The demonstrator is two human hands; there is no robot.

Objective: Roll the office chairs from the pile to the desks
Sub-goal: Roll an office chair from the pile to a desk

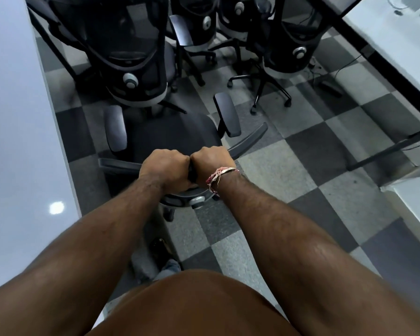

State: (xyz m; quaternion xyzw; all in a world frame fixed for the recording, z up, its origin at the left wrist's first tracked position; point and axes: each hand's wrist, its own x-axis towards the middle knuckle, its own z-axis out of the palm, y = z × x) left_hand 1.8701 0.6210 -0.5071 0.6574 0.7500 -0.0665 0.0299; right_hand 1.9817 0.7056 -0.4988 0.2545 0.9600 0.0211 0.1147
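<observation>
Gripping chair (170,139) backrest top, left hand (166,169) and right hand (212,164) clenched together. Steer toward 3 o'clock desk (383,52); avoid pile (136,57) at 12.

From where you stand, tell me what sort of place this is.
Most likely an office being set up. Black mesh-backed swivel chairs stand bunched together on grey checkered carpet tiles, between long white desks. Both hands, left hand and right hand, grip one black office chair.

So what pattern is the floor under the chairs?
Checkered floor, light and dark grey squares; head view.
</observation>
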